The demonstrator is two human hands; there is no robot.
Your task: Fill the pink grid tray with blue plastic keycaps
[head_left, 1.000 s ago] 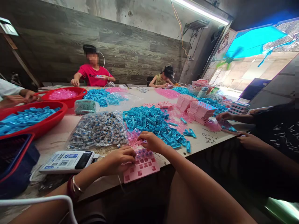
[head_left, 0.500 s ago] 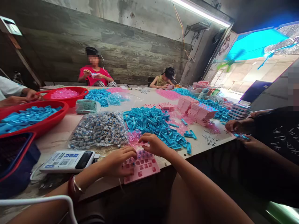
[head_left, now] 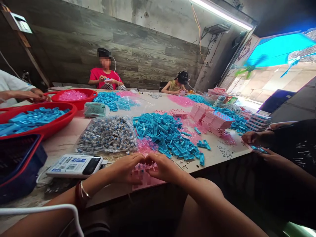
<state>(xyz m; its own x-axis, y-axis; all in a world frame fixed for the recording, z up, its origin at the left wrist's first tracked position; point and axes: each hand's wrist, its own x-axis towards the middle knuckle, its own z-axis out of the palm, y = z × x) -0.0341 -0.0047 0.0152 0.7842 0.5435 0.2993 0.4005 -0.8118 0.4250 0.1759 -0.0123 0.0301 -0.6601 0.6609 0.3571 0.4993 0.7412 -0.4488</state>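
Observation:
A pink plastic grid plate (head_left: pixel 145 180) lies at the near table edge, mostly covered by both my hands. My left hand (head_left: pixel 124 169) rests on its left part with the fingers curled down onto it. My right hand (head_left: pixel 163 168) lies on its right part, fingertips meeting the left hand's over small clear pink pieces (head_left: pixel 144 145). Whether either hand pinches a piece is hidden. Just beyond lies a heap of blue plastic parts (head_left: pixel 165 133).
A clear bag of small grey parts (head_left: pixel 107 134) and a white power bank (head_left: pixel 75 165) lie to the left. Red basins (head_left: pixel 55 123) hold blue and pink parts. Stacks of pink plates (head_left: pixel 216 121) stand at the right. Other people work around the table; one's hands (head_left: pixel 256 140) are at the right.
My right hand has come back from the pink pieces near the blue heap down onto the grid plate, meeting my left hand. The view has shifted slightly.

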